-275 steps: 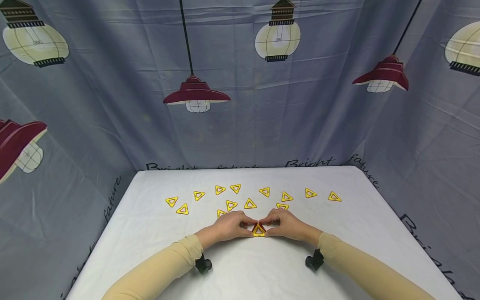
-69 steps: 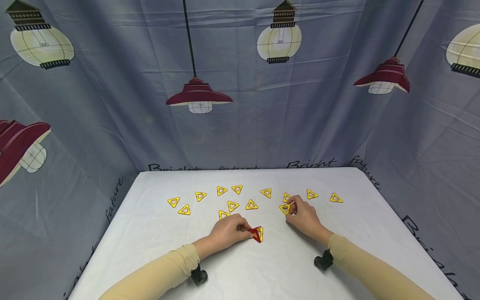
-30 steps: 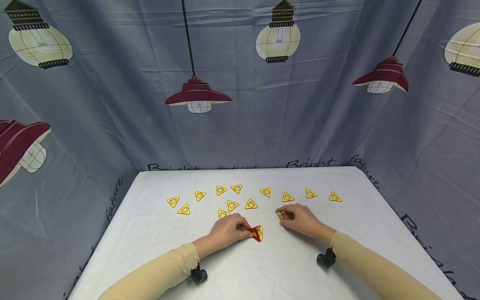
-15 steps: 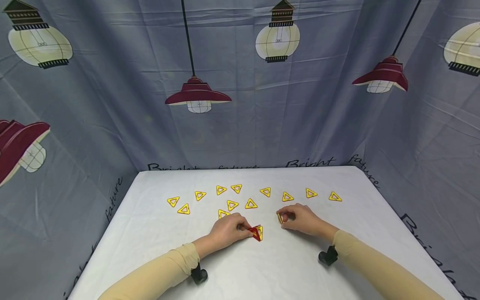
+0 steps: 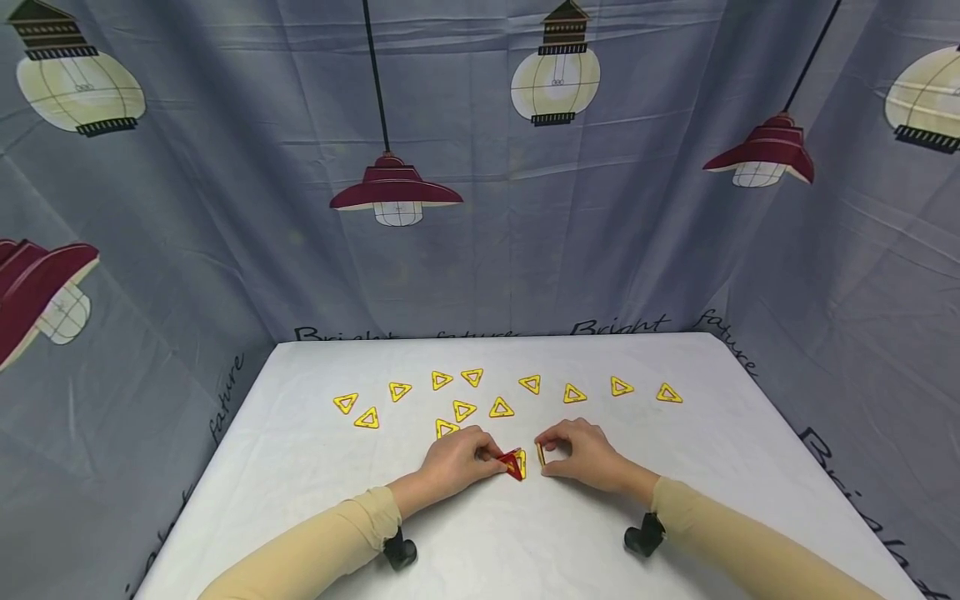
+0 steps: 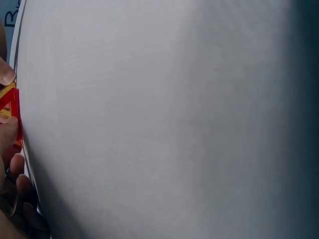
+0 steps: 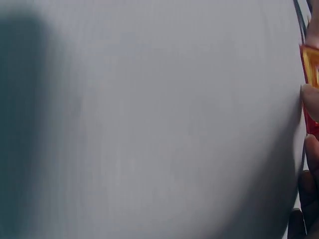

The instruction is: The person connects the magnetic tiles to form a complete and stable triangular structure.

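My left hand [image 5: 461, 458] pinches a small joined piece of red and yellow triangle frames [image 5: 514, 465] near the middle of the table. In the left wrist view, the thumb lies against its red triangle face [image 6: 17, 112]. Just to its right, my right hand [image 5: 588, 454] holds a single triangle tile [image 5: 541, 454] between thumb and index finger. That tile stands on edge, seen as a thin yellow strip, with a narrow gap between it and the joined piece. At the right wrist view's edge, yellow and red show at the fingertips of the right hand [image 7: 311, 102].
Several yellow triangle tiles [image 5: 502, 407] lie scattered flat across the far half of the white table [image 5: 480, 542]. One tile [image 5: 446, 428] sits just behind my left hand. A grey-blue curtain [image 5: 465, 275] printed with lamps hangs around the table.
Earlier both hands were at the joined piece. My right hand then took a yellow triangle tile from the right, turned it on edge and brought it left; the left hand keeps its hold.
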Action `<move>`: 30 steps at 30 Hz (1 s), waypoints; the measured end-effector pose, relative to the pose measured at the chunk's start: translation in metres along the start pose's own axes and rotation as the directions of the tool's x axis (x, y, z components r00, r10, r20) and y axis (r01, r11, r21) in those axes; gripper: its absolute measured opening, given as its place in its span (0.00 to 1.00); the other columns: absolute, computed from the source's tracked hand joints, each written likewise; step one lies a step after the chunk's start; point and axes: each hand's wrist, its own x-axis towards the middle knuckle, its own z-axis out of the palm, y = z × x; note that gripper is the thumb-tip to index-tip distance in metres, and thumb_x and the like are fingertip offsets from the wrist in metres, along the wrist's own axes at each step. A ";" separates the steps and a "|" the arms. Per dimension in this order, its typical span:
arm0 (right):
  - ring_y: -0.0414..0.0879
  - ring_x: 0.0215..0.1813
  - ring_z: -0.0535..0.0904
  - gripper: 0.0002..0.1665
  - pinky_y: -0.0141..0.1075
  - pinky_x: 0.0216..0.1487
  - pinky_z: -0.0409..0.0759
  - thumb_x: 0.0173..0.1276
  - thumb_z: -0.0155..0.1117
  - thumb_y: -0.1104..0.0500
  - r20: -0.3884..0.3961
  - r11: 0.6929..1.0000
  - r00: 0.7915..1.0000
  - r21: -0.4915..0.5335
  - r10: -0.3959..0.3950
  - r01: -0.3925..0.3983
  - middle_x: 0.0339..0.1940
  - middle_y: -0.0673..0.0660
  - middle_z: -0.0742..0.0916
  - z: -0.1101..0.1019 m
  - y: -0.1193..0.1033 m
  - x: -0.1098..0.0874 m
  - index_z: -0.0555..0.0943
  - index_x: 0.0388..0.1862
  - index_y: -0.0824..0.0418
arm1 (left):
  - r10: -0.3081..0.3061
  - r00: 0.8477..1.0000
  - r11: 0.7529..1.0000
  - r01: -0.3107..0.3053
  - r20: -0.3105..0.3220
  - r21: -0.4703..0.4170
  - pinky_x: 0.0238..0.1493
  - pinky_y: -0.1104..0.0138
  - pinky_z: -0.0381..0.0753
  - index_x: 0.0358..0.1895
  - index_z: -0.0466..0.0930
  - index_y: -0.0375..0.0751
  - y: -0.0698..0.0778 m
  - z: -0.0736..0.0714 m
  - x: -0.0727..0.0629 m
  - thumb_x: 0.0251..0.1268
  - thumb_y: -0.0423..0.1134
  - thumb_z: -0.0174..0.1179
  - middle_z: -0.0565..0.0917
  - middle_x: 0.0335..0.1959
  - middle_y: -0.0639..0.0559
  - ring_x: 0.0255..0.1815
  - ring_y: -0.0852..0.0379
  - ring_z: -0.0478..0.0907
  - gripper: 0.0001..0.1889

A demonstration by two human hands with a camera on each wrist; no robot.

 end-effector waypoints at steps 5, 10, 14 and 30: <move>0.41 0.47 0.71 0.24 0.50 0.60 0.63 0.52 0.85 0.50 -0.018 1.000 1.000 0.019 0.005 -0.004 0.34 0.38 0.81 0.007 -0.009 -0.003 0.87 0.49 0.45 | -0.003 1.000 1.000 0.003 -0.003 0.007 0.30 0.71 0.72 0.36 0.88 0.56 0.000 0.001 0.000 0.61 0.51 0.73 0.77 0.28 0.68 0.27 0.71 0.73 0.07; 0.41 0.47 0.70 0.24 0.50 0.60 0.64 0.52 0.85 0.49 -0.037 1.000 0.999 0.023 0.003 -0.002 0.34 0.38 0.80 0.012 -0.016 -0.005 0.87 0.49 0.46 | -0.003 1.000 1.000 0.003 -0.007 0.015 0.31 0.71 0.72 0.37 0.88 0.56 0.000 0.001 0.000 0.61 0.52 0.73 0.78 0.29 0.67 0.28 0.71 0.73 0.08; 0.40 0.46 0.71 0.24 0.50 0.59 0.64 0.52 0.85 0.50 -0.061 1.000 0.998 0.015 -0.008 0.009 0.33 0.37 0.80 0.016 -0.020 -0.006 0.87 0.48 0.46 | -0.001 1.000 1.000 0.001 -0.008 0.013 0.30 0.71 0.72 0.37 0.89 0.56 0.000 0.001 0.000 0.61 0.52 0.73 0.78 0.30 0.66 0.28 0.71 0.73 0.08; 0.39 0.44 0.71 0.23 0.49 0.60 0.65 0.50 0.86 0.50 -0.104 1.000 0.994 0.000 -0.018 0.018 0.33 0.38 0.80 0.022 -0.023 -0.006 0.87 0.46 0.45 | 0.001 1.000 1.000 -0.001 -0.013 0.013 0.30 0.71 0.72 0.36 0.88 0.56 0.000 0.003 0.001 0.61 0.52 0.74 0.79 0.30 0.64 0.28 0.71 0.73 0.08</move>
